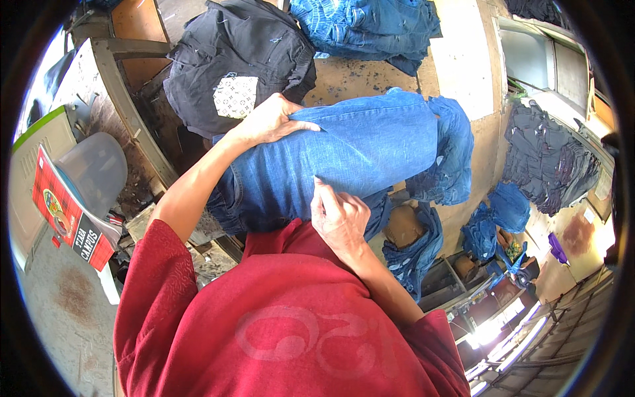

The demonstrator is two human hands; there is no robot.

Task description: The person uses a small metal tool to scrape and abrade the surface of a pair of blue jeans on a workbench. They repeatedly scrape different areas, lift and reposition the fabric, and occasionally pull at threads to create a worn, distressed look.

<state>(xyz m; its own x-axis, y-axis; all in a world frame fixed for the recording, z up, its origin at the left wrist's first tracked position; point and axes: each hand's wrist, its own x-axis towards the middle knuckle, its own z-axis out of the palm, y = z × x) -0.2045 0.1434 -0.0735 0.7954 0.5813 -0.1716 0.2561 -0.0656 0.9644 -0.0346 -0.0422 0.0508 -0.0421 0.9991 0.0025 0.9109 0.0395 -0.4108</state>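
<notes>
A pair of blue jeans [370,142] lies folded lengthwise across the space before me, its darker waist end at the left. My left hand [278,120] is closed on the far edge of the denim, the thumb lying on top and the other fingers partly hidden. At the near edge, my right hand [338,215] has its fingers curled, with thumb and forefinger pinching the cloth. Another piece of faded blue denim [453,152] shows beyond the right end of the jeans.
Black garments [231,46] with a white patterned patch are heaped at the far left. Behind lies a blue denim pile [370,26]. Dark folded garments [549,159] sit at the right. A red plaid notebook [69,208] leans at the left, beside a grey plastic chair [99,162].
</notes>
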